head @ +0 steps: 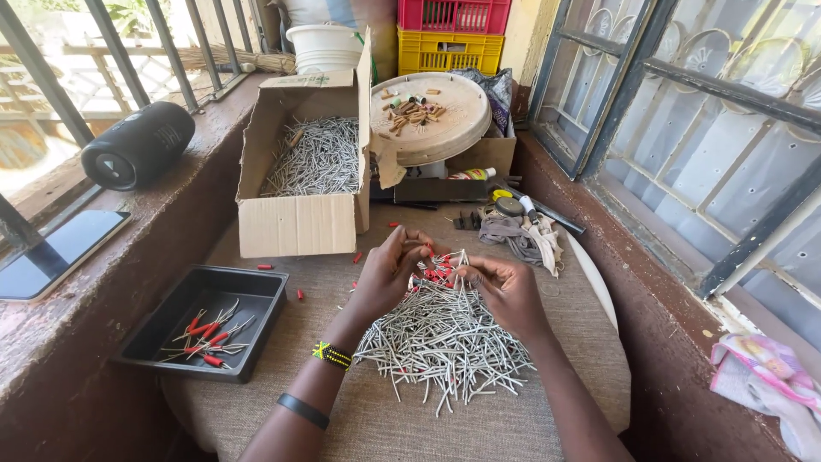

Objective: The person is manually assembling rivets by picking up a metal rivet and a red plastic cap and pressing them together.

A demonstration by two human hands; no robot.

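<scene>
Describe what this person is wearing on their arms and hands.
Both forearms are bare, no sleeves or gloves. The left hand has two wristbands behind it: a beaded green, yellow and black bracelet and a plain black band. The right hand wears nothing visible.

We count 2 hands, left [386, 275] and right [505, 295]. 1 cardboard box [295, 224], 1 black tray [171, 329], 1 speaker [137, 145], 1 phone [60, 250], 2 crates: red [453, 15], yellow [449, 51]. 2 wristbands. Metal pins [445, 342]: too many to count.

cloth-covered table [513, 419] | metal-pin heap [445, 342] | black tray [256, 295] | cardboard box [295, 224]
</scene>
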